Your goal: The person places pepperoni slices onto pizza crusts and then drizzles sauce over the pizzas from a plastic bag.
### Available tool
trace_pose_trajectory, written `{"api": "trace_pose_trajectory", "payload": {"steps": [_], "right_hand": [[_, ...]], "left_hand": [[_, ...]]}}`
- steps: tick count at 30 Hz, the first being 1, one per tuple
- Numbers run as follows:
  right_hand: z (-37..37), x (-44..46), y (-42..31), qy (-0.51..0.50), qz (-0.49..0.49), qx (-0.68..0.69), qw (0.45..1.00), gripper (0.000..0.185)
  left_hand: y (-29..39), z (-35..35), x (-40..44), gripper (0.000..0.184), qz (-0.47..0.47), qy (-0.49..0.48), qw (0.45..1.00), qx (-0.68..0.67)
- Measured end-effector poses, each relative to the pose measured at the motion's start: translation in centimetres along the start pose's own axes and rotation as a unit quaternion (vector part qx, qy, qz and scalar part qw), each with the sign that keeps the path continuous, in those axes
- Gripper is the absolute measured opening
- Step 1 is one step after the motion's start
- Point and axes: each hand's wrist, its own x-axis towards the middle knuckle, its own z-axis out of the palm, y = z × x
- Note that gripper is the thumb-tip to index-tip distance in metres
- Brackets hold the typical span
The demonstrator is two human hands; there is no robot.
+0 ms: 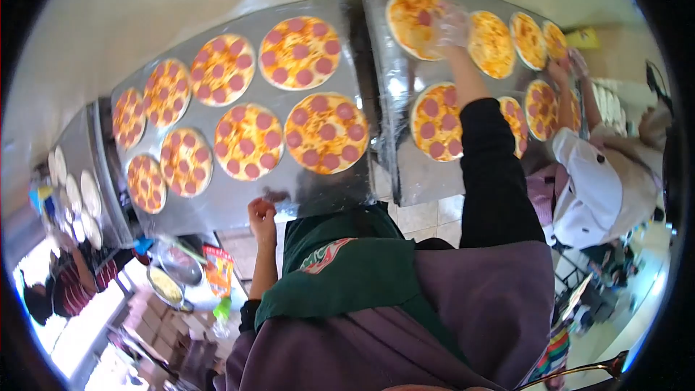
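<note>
My right hand [452, 24], in a clear plastic glove, reaches over the right table to a cheese-and-sauce pizza [407, 23]. A pepperoni slice [425, 18] lies on that pizza beside my fingers, which are blurred. To its right is a pizza [491, 45] with cheese and no visible slices; below it, a pizza [434, 123] topped with pepperoni. My left hand [262, 217] is at the near edge of the left table, fingers curled; what they hold, if anything, is hidden. Closest to it are pepperoni pizzas, one [248, 142] to the left and one [326, 133] to the right.
Two rows of pepperoni pizzas cover the left metal table [206, 211]. A narrow gap separates it from the right table [427, 182]. A co-worker [597, 188] in white handles pizzas at the right; another person [72, 279] stands far left near plain bases [90, 193] and a bowl [166, 284].
</note>
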Motion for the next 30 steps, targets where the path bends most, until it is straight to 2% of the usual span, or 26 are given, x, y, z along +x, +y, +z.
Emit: {"api": "trace_pose_trajectory", "payload": {"steps": [1, 3, 5, 7, 10, 11, 14, 16, 18, 19, 21, 22, 24, 26, 27, 28, 30], "right_hand": [[0.0, 0.2, 0.1, 0.017, 0.063, 0.100, 0.993, 0.037], [1.1, 0.6, 0.3, 0.108, 0.054, 0.176, 0.977, 0.032], [-0.4, -0.4, -0.9, 0.192, 0.028, 0.229, 0.954, 0.030], [-2.0, -1.7, -2.1, 0.226, -0.051, 0.228, 0.946, 0.028], [-5.9, -6.1, -6.7, 0.183, -0.074, 0.300, 0.933, 0.023], [-7.5, -8.1, -8.6, 0.166, -0.069, 0.307, 0.934, 0.022], [-9.5, -13.8, -13.4, 0.096, -0.100, 0.361, 0.922, 0.022], [-10.4, -18.3, -17.1, 0.057, -0.145, 0.374, 0.914, 0.023], [-9.7, -23.1, -20.8, -0.006, -0.135, 0.495, 0.858, 0.022], [-10.8, -25.2, -23.1, -0.018, -0.161, 0.500, 0.851, 0.022], [-14.2, -30.9, -27.8, -0.033, -0.245, 0.385, 0.889, 0.020], [-14.5, -33.5, -29.9, -0.035, -0.262, 0.385, 0.885, 0.020], [-14.0, -38.5, -33.9, -0.157, -0.287, 0.468, 0.821, 0.016], [-16.2, -43.8, -38.6, -0.165, -0.330, 0.472, 0.801, 0.017], [-17.1, -46.2, -40.5, -0.167, -0.353, 0.481, 0.785, 0.018], [-17.2, -48.2, -42.1, -0.170, -0.367, 0.474, 0.782, 0.018], [-16.8, -51.4, -44.8, -0.252, -0.386, 0.499, 0.734, 0.023]], "left_hand": [[-0.6, 0.0, 0.2, 0.040, 0.000, 0.009, 1.000, -0.015], [-0.4, -0.3, 0.0, 0.042, -0.016, 0.024, 1.000, 0.005], [-0.5, -0.8, -0.2, 0.043, -0.043, 0.032, 0.998, -0.014], [-0.4, -1.3, -0.8, 0.044, -0.070, 0.039, 0.995, -0.055], [-0.8, -2.9, -1.4, 0.045, -0.107, 0.057, 0.988, -0.095], [-0.9, -3.6, -1.8, 0.044, -0.101, 0.069, 0.990, -0.070], [-3.0, -6.2, -2.6, 0.040, -0.129, 0.123, 0.960, -0.216], [-6.9, -9.6, -3.2, 0.041, -0.086, 0.109, 0.968, -0.210], [-7.3, -13.0, -4.7, 0.044, -0.114, 0.157, 0.961, -0.198], [-8.6, -14.8, -5.2, 0.044, -0.118, 0.179, 0.953, -0.215], [-11.9, -19.0, -6.8, 0.044, -0.128, 0.212, 0.939, -0.240], [-14.0, -21.2, -7.4, 0.045, -0.153, 0.228, 0.928, -0.253], [-16.6, -25.2, -8.3, 0.047, -0.181, 0.252, 0.909, -0.278], [-19.3, -28.7, -9.8, 0.051, -0.234, 0.333, 0.852, -0.330], [-21.4, -30.2, -10.2, 0.054, -0.249, 0.363, 0.833, -0.336], [-22.6, -31.9, -10.7, 0.050, -0.268, 0.361, 0.828, -0.335], [-23.9, -34.3, -11.6, 0.047, -0.270, 0.409, 0.788, -0.372]]}}
